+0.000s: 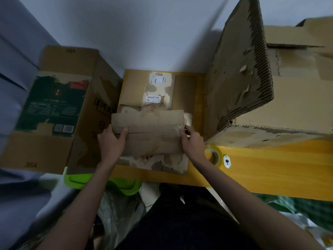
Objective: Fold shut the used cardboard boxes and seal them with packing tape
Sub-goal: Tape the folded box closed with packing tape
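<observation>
Small cardboard box [149, 127] sat dead centre on the yellow table [270, 165], both top flaps folded down and meeting in a seam across the middle. Left hand [111, 141] clamped on the box's 9 o'clock edge, thumb curled over the top flap, fingers wrapped down the side. Right hand [193, 141] pinched at the 3 o'clock end of the seam, right where a shiny scrap of clear tape [180, 127] was stuck. Roll of packing tape [213, 156] lay flat just beside the right wrist, around 4 o'clock from the box. Bigger box with a green printed panel [54, 105] parked at 9 o'clock, touching or nearly so. Huge torn-up box [270, 87] loomed at 2 o'clock, flap standing up. Flattened labelled box [155, 89] at 12 o'clock.
</observation>
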A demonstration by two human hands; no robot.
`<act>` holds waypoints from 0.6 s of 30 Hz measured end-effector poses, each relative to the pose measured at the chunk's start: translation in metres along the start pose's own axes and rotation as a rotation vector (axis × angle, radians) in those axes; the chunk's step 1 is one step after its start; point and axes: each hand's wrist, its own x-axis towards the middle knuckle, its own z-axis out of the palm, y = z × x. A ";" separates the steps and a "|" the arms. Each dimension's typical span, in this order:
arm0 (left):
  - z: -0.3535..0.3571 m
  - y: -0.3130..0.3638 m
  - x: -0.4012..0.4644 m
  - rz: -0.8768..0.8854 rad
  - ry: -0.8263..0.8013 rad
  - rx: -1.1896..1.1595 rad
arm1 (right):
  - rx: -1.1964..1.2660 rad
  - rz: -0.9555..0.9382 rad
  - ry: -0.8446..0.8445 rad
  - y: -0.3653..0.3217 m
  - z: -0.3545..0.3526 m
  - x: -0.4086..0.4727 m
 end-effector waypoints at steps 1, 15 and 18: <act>0.004 -0.005 -0.001 -0.024 -0.042 -0.003 | -0.015 -0.008 -0.032 0.002 -0.001 0.005; 0.074 0.059 -0.092 0.597 -0.124 0.189 | -1.097 -0.157 -0.312 0.170 -0.046 -0.017; 0.091 0.060 -0.102 0.571 -0.148 0.193 | -1.167 -0.271 -0.275 0.186 -0.050 -0.014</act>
